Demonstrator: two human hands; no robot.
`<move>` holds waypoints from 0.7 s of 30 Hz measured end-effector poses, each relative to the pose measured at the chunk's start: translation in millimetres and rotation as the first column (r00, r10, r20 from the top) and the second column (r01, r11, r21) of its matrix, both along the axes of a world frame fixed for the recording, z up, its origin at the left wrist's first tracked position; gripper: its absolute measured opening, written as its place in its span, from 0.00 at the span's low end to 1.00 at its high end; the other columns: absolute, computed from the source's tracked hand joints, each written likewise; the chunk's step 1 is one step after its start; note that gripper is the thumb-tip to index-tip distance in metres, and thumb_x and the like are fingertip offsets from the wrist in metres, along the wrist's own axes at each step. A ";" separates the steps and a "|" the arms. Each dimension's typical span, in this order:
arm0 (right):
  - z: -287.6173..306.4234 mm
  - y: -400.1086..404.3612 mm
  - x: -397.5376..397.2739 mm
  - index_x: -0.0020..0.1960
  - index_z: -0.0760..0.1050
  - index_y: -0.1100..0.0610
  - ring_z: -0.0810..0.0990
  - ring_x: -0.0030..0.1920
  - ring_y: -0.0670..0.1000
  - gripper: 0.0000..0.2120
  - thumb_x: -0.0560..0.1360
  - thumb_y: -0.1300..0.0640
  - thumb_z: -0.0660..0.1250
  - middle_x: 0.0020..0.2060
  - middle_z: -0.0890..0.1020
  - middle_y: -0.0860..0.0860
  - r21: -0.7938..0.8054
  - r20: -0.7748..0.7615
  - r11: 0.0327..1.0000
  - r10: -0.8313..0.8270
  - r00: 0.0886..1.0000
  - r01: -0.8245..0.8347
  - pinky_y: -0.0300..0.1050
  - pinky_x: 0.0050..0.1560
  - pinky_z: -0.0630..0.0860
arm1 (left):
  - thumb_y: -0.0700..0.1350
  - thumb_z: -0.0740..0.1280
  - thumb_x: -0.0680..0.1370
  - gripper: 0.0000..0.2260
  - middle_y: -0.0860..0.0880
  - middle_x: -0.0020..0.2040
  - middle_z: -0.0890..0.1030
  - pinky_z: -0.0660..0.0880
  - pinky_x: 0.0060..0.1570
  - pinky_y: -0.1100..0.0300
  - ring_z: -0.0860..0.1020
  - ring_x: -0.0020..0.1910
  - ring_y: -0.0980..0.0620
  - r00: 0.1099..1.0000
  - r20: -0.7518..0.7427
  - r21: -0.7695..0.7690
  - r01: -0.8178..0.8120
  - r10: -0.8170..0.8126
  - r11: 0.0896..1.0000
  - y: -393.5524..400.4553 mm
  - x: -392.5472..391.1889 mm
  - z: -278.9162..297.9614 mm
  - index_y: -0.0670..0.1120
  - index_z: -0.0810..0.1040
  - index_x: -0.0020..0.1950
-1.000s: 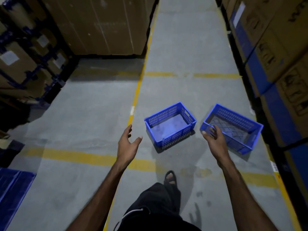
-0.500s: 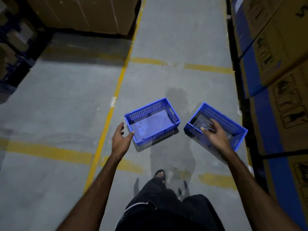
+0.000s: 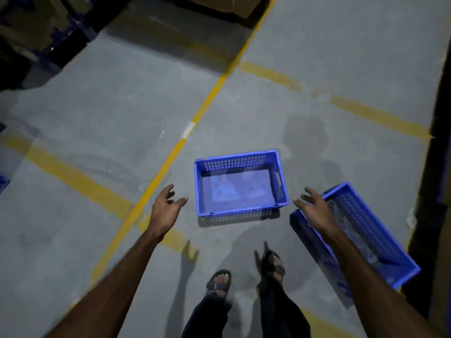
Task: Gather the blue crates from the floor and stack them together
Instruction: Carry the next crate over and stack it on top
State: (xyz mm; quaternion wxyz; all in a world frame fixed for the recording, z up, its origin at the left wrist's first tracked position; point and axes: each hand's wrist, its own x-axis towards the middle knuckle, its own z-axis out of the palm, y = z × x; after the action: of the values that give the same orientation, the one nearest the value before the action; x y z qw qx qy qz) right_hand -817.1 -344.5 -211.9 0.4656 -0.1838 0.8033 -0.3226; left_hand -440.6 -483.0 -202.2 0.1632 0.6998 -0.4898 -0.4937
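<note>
Concrete floor [image 3: 85, 106], grey with worn yellow lines, lies under you. Your left hand [image 3: 166, 208] hangs spread, holding nothing, just left of the perforated blue plastic crate [image 3: 238, 185]. Your right hand [image 3: 314, 211], fingers spread, hovers over the second crate [image 3: 366, 230], nearer and to the right.

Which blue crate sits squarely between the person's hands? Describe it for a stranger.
Follow the long yellow floor line down the grey concrete; just right of it lies a blue perforated plastic crate. Unlike the tilted blue mesh-bottomed crate beside it, it sits flat, with a solid bottom.
</note>
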 end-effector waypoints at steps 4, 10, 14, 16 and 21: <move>-107.5 -50.8 -44.8 0.79 0.65 0.56 0.77 0.67 0.58 0.34 0.77 0.53 0.74 0.73 0.74 0.59 0.074 0.009 0.994 0.077 0.997 -0.078 0.58 0.71 0.72 | 0.51 0.75 0.78 0.32 0.47 0.71 0.76 0.76 0.63 0.47 0.77 0.63 0.48 0.998 0.041 0.040 -0.049 0.047 0.998 -31.5 -13.7 -94.8 0.51 0.69 0.80; -276.1 -112.3 -95.3 0.80 0.64 0.57 0.77 0.68 0.60 0.36 0.77 0.50 0.74 0.73 0.74 0.59 0.133 -0.048 0.985 0.113 0.992 -0.106 0.57 0.71 0.72 | 0.53 0.77 0.75 0.35 0.43 0.71 0.77 0.77 0.63 0.41 0.79 0.63 0.43 0.990 0.120 0.090 -0.084 0.073 0.992 -77.3 -25.3 -270.5 0.50 0.69 0.79; -380.3 -130.0 -119.6 0.81 0.61 0.57 0.79 0.65 0.62 0.39 0.76 0.49 0.75 0.73 0.73 0.60 0.152 -0.070 0.986 0.074 0.995 -0.063 0.63 0.67 0.75 | 0.54 0.76 0.74 0.37 0.43 0.73 0.76 0.77 0.63 0.41 0.79 0.64 0.42 0.980 0.171 0.112 -0.125 0.105 0.986 -99.7 -27.8 -374.5 0.49 0.68 0.80; -412.3 -135.4 -125.0 0.81 0.61 0.58 0.83 0.59 0.62 0.38 0.77 0.52 0.74 0.69 0.77 0.59 0.143 -0.066 0.989 0.048 0.997 -0.038 0.63 0.63 0.79 | 0.53 0.76 0.75 0.36 0.42 0.72 0.77 0.78 0.61 0.43 0.79 0.63 0.41 0.975 0.178 0.109 -0.154 0.133 0.982 -108.8 -31.2 -410.8 0.48 0.67 0.80; -433.2 -150.5 -117.7 0.66 0.72 0.56 0.86 0.43 0.58 0.17 0.80 0.56 0.71 0.49 0.85 0.56 0.058 -0.001 0.998 -0.012 1.000 0.012 0.52 0.41 0.82 | 0.45 0.75 0.78 0.21 0.42 0.57 0.85 0.81 0.42 0.53 0.85 0.46 0.43 0.973 0.019 0.125 -0.231 0.230 0.965 -117.9 -54.0 -450.8 0.44 0.76 0.70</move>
State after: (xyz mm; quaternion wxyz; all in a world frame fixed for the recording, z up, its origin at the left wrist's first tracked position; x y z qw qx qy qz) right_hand -934.8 -494.9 -645.2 0.4686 -0.1657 0.8135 -0.3019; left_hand -494.6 -600.9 -653.1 0.1737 0.7620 -0.3734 -0.4997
